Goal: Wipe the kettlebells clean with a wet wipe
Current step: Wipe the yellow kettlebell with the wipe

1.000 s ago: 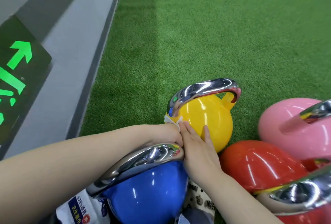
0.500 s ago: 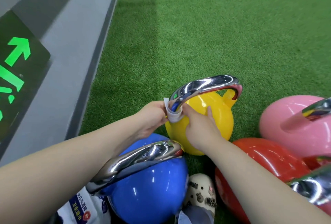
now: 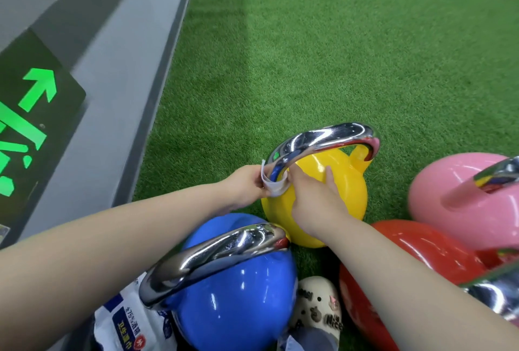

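A yellow kettlebell [image 3: 346, 179] with a chrome handle stands on the green turf in the middle. A white wet wipe [image 3: 273, 186] is looped under the near-left end of that handle. My left hand [image 3: 247, 185] pinches one end of the wipe on the left of the handle. My right hand [image 3: 314, 196] holds the other end with the thumb side, its fingers lying on the yellow ball. A blue kettlebell [image 3: 236, 289] stands nearest me, a red one [image 3: 407, 255] to its right and a pink one [image 3: 460, 201] at far right.
A grey wall base [image 3: 118, 92] with a green arrow sign [image 3: 31, 114] runs along the left. A wet-wipe pack [image 3: 132, 322] lies by the blue kettlebell. A cream clog [image 3: 317, 305] shows at the bottom. Green turf [image 3: 337, 55] stretches ahead.
Both hands rose from the yellow ball's lower left side to the handle's near end, and the wipe now wraps under the handle between them.
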`<state>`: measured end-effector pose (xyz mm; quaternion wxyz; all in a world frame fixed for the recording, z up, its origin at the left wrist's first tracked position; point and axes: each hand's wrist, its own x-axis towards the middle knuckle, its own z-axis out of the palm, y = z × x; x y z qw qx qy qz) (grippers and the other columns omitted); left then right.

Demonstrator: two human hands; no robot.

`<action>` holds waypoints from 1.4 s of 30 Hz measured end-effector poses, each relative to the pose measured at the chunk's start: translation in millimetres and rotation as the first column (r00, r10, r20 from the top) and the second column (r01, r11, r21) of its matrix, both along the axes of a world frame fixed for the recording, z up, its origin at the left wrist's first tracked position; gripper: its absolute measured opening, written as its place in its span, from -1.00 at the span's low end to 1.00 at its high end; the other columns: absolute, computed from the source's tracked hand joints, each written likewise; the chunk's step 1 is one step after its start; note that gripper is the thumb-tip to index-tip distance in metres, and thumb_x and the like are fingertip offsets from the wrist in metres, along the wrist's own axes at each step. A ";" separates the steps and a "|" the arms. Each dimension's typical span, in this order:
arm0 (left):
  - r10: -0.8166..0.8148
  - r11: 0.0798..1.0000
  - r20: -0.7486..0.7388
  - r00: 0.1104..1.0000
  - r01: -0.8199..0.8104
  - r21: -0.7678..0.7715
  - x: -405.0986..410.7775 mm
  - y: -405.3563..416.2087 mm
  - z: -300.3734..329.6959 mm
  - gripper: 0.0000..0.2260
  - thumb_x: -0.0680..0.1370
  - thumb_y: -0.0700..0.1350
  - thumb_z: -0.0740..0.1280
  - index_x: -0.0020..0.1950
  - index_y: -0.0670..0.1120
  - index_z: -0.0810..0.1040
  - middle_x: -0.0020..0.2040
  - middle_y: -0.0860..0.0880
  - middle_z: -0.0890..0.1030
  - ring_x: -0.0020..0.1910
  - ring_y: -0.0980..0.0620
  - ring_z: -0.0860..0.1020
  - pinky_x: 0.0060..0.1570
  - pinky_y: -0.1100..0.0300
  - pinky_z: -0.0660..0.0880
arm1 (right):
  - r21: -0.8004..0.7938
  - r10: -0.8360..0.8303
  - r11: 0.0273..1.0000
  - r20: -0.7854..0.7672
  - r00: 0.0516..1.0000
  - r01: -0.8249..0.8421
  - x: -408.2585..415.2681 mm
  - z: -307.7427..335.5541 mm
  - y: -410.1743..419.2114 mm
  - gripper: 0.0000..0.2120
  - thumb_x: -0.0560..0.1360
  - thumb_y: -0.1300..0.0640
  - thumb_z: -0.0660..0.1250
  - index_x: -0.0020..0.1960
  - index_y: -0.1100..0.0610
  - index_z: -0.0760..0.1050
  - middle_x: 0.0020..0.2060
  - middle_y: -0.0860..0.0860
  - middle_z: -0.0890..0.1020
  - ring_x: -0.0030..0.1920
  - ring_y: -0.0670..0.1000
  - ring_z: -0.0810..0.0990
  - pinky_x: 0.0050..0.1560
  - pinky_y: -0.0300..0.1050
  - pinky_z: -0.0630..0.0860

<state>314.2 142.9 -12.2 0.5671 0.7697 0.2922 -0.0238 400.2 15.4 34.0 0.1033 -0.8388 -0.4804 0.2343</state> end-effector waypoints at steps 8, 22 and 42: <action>0.058 0.883 -0.015 0.998 -0.044 0.466 2.3 7.0 -12.8 -0.62 0.27 -0.16 0.56 -0.21 0.03 0.35 -0.24 0.09 0.42 -0.32 0.14 0.43 -0.39 0.44 0.30 | -0.073 0.114 0.992 0.125 0.986 -0.105 -5.3 -8.6 -15.0 -0.27 0.45 0.31 0.08 0.53 0.10 -0.18 0.51 -0.06 0.09 0.48 -0.11 0.12 0.46 0.13 -0.33; 0.402 0.910 -0.001 0.916 -0.399 -0.116 -3.9 7.0 -17.7 -0.82 0.36 -0.38 0.44 -0.27 -0.17 0.50 -0.34 -0.03 0.51 -0.40 0.19 0.48 -0.41 0.35 0.48 | -0.142 0.158 0.981 0.165 0.974 -0.135 -11.7 -3.1 -17.6 -0.24 0.47 0.27 0.12 0.51 0.17 -0.26 0.51 0.01 0.08 0.50 -0.13 -0.01 0.45 0.15 -0.32; 0.263 0.957 0.175 0.949 -0.233 -0.171 0.3 -13.9 50.5 -0.71 0.64 -0.18 0.09 -0.09 -0.05 0.59 -0.13 0.10 0.64 -0.10 0.21 0.54 0.11 0.27 0.42 | 0.074 -0.207 0.841 -0.871 0.446 0.536 -2.2 -3.8 -7.9 -0.36 0.47 0.52 -0.04 0.51 0.18 0.03 0.41 -0.04 0.33 0.46 -0.02 0.20 0.34 -0.17 0.19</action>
